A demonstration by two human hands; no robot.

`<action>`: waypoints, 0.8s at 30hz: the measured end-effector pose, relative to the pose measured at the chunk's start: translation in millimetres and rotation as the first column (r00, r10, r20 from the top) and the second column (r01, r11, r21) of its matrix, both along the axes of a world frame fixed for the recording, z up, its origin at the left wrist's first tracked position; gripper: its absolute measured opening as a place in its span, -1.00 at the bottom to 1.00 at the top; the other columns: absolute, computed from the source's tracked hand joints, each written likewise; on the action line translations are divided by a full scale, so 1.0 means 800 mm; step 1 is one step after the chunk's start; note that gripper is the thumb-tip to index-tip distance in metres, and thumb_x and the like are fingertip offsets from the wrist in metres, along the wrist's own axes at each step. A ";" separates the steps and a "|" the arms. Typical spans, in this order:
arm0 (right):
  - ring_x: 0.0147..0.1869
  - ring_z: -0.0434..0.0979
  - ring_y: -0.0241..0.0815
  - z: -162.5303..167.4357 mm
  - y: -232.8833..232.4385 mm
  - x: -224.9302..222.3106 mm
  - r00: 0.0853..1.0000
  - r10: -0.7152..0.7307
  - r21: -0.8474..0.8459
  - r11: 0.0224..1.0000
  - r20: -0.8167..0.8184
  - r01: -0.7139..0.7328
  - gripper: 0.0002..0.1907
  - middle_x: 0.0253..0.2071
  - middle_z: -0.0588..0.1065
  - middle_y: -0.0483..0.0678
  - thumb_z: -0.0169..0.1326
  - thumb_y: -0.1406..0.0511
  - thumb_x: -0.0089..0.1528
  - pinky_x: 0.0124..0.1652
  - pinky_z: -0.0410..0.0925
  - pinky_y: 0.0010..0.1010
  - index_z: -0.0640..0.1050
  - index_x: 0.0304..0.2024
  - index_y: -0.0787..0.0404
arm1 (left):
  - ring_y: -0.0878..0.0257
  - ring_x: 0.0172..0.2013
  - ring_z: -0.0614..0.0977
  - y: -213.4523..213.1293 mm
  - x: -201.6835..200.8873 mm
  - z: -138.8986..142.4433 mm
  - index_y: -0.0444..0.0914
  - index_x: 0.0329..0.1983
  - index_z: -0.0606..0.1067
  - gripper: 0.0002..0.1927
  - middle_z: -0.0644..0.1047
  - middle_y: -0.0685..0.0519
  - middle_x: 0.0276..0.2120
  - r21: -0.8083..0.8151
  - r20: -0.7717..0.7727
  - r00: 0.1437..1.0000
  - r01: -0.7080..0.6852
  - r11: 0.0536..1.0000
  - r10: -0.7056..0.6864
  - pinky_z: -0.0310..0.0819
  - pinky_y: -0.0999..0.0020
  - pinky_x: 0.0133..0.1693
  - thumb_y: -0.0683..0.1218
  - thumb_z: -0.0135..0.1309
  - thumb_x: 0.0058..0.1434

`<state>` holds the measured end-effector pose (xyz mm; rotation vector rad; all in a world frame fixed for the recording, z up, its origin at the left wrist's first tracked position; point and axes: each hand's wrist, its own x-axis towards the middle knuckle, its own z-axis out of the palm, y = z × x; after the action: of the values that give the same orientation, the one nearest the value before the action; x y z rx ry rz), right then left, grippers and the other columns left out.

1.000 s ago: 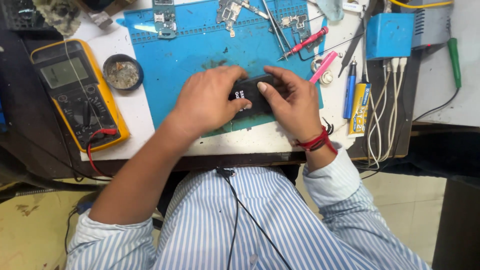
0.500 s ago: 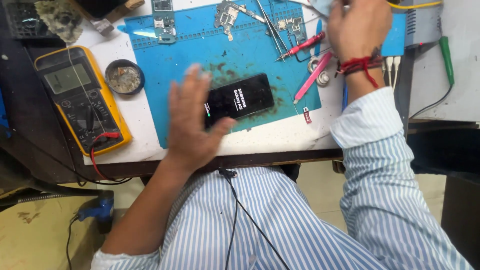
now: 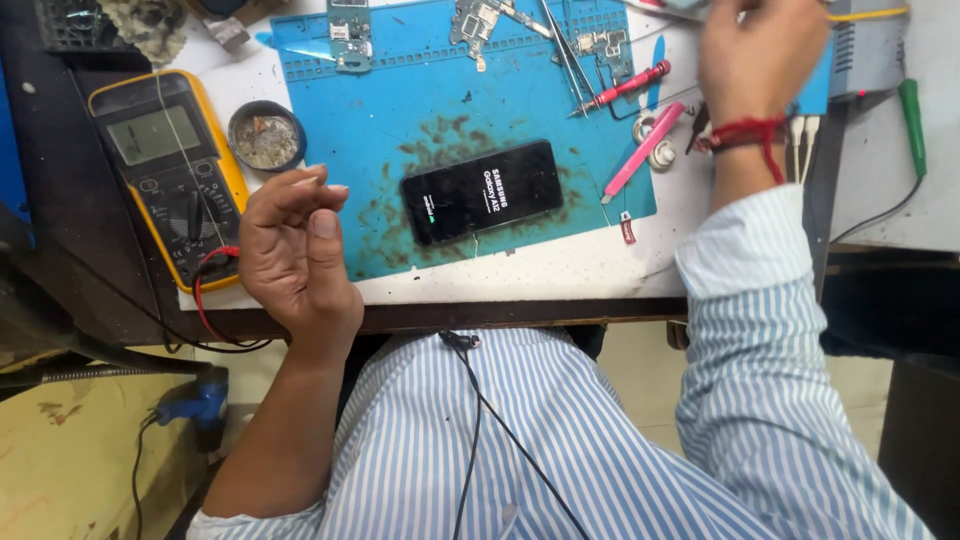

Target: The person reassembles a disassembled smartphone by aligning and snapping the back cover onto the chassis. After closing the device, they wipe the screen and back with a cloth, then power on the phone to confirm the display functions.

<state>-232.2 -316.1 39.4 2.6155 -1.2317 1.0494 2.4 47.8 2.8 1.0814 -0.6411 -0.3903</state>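
Note:
A black smartphone (image 3: 487,190) lies screen-up and lit on a stained blue work mat (image 3: 400,90), with no hand touching it. My left hand (image 3: 295,250) hovers over the table's front edge, left of the phone, its fingers loosely curled and holding nothing. My right hand (image 3: 760,50), with a red thread around its wrist, is up at the far right of the mat near a blue box. It is blurred, so I cannot tell if it holds anything.
A yellow multimeter (image 3: 165,170) with red and black leads lies at the left, with a round tin (image 3: 266,135) beside it. Circuit boards (image 3: 350,30), tweezers (image 3: 565,50), a red screwdriver (image 3: 625,88) and a pink tool (image 3: 645,150) lie on the mat. A green-handled tool (image 3: 910,120) is far right.
Both hands have let go of the phone, which now lies on the mat. My left hand drew back towards the left front edge. My right hand rose to the mat's far right.

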 end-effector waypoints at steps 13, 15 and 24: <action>-0.29 0.47 -0.39 0.013 0.249 0.048 0.660 -0.460 0.543 -0.376 0.594 -0.751 -0.67 -0.20 0.56 -0.09 -0.05 0.17 0.43 -0.37 0.30 -0.59 0.54 0.01 0.30 | 0.20 0.09 0.59 -0.065 -0.025 0.018 -0.45 0.26 0.40 -0.60 0.53 -0.17 0.11 -0.111 -0.407 0.687 0.618 0.779 -0.602 0.49 0.24 0.21 -0.09 0.14 0.51; -0.30 0.47 -0.38 0.011 0.256 0.048 0.685 -0.462 0.556 -0.401 0.564 -0.728 -0.66 -0.22 0.55 -0.08 -0.06 0.15 0.44 -0.37 0.30 -0.58 0.54 -0.01 0.30 | 0.13 0.01 0.63 -0.066 -0.024 0.014 -0.54 0.17 0.47 -0.65 0.61 -0.23 0.00 -0.058 -0.472 0.676 0.616 0.786 -0.565 0.51 0.17 0.17 -0.14 0.16 0.52; -0.65 0.19 -0.50 0.012 0.266 0.034 0.728 -0.396 0.649 -0.336 0.560 -0.683 -0.61 -0.63 0.31 -0.26 0.00 0.09 0.46 -0.61 0.10 -0.60 0.56 -0.22 0.28 | 0.22 0.02 0.68 -0.050 -0.028 0.040 -0.33 -0.04 0.60 -0.80 0.65 -0.08 -0.02 0.204 0.123 0.840 0.500 0.841 -0.529 0.55 0.35 0.11 -0.22 0.25 0.28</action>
<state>-205.4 -103.1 49.0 3.6950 -3.4071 1.2823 -20.2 7.6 34.9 1.0966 -1.0818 -0.8371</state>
